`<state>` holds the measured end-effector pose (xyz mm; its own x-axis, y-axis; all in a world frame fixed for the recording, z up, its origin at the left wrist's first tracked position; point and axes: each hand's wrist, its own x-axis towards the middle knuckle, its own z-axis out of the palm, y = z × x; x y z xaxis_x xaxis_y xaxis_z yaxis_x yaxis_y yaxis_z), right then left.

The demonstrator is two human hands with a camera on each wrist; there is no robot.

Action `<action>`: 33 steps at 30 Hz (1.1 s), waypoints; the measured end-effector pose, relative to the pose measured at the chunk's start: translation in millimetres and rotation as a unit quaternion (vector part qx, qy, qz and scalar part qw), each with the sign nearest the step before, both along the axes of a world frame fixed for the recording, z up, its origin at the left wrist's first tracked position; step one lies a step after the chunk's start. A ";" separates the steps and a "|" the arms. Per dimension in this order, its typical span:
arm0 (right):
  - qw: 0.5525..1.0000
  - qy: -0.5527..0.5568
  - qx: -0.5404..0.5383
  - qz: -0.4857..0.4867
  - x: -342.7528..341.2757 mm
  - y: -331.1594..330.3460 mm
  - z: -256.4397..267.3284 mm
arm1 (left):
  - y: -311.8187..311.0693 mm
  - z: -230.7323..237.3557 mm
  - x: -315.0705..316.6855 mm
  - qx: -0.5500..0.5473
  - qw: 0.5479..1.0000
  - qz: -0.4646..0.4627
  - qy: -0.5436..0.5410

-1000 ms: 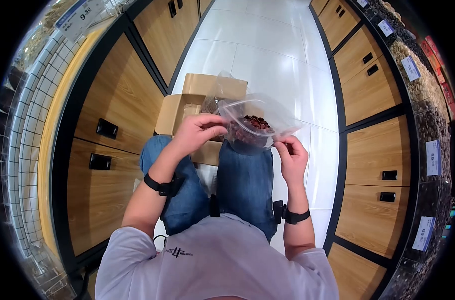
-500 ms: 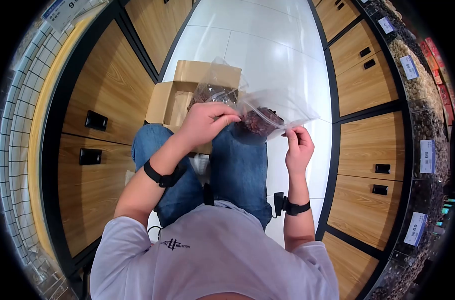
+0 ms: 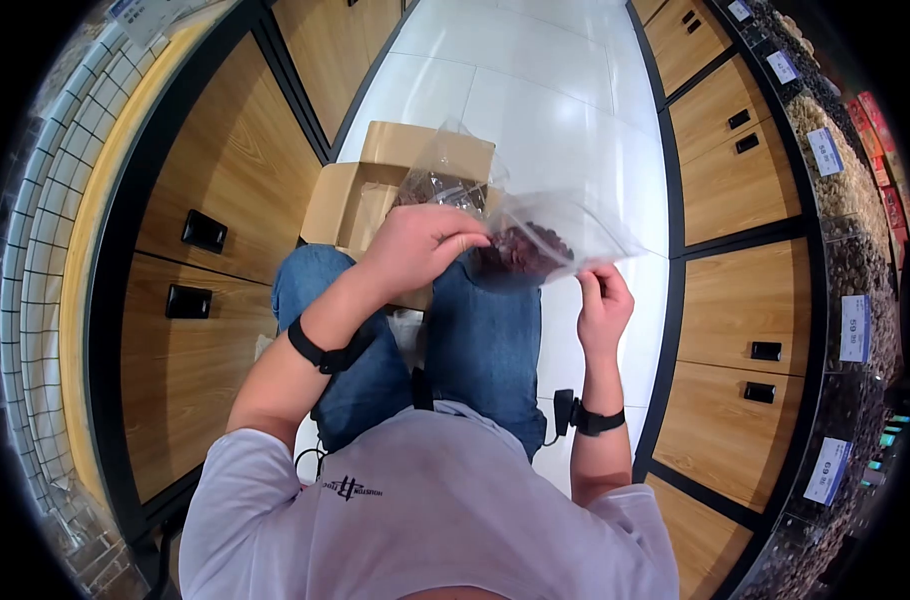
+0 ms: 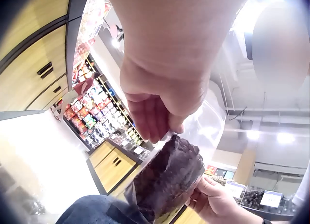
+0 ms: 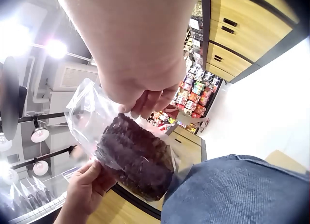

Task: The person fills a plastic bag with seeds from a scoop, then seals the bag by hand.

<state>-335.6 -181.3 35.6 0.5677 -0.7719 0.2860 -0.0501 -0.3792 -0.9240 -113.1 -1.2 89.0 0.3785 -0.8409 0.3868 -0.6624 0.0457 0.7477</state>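
Observation:
A clear zip bag (image 3: 535, 245) with dark red dried pieces in its lower part hangs between both hands, above the right knee. My left hand (image 3: 425, 245) pinches the bag's left edge between thumb and fingers. At its right edge, my right hand (image 3: 605, 305) pinches the plastic with thumb and forefinger. The left wrist view shows the dark contents (image 4: 169, 175) bunched just below the left fingertips. In the right wrist view the slack, see-through upper plastic (image 5: 85, 110) spreads to one side of the filled part.
An open cardboard box (image 3: 335, 205) stands on the floor ahead of the knees, with another clear filled bag (image 3: 440, 185) in it. Wooden cabinets (image 3: 205, 300) line both sides of the aisle. Bulk food bins with price tags (image 3: 855, 328) run along the right.
Both hands have carried the zip bag right and slightly forward, still pinching its edges. More of the other bag in the box now shows behind the left hand.

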 end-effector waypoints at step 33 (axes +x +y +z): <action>0.998 -0.044 -0.036 0.028 21.6 -9.8 -9.3 | 1.5 -8.7 14.6 -0.017 0.999 0.027 0.002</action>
